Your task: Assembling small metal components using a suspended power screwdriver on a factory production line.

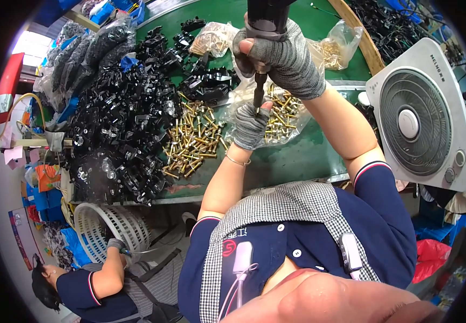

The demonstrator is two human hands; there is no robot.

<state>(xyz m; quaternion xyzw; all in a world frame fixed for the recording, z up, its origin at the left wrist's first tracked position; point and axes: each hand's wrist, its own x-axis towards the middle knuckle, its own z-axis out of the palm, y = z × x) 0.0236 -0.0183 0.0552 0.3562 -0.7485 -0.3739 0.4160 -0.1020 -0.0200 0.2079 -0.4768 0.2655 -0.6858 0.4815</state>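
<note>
High in the middle, a black power screwdriver (268, 15) points downward, with its bit (260, 89) below. My right hand (292, 59), in a grey fingerless glove, is wrapped around the driver's lower body. Just under the bit's tip is my left hand (250, 126), gloved the same way, its fingers closed and thumb up. What those fingers hold is hidden. Loose brass-coloured screws (192, 140) lie in a pile left of my left hand. More screws sit in an open clear plastic bag (292, 126) just behind and to its right.
A big heap of black plastic parts (120, 124) covers the left of the green table (314, 161). Two more screw bags (211, 39) (334, 51) lie farther back. A grey box fan (421, 113) stands right. Lower left, a co-worker (93, 285) reaches toward a white basket (90, 215).
</note>
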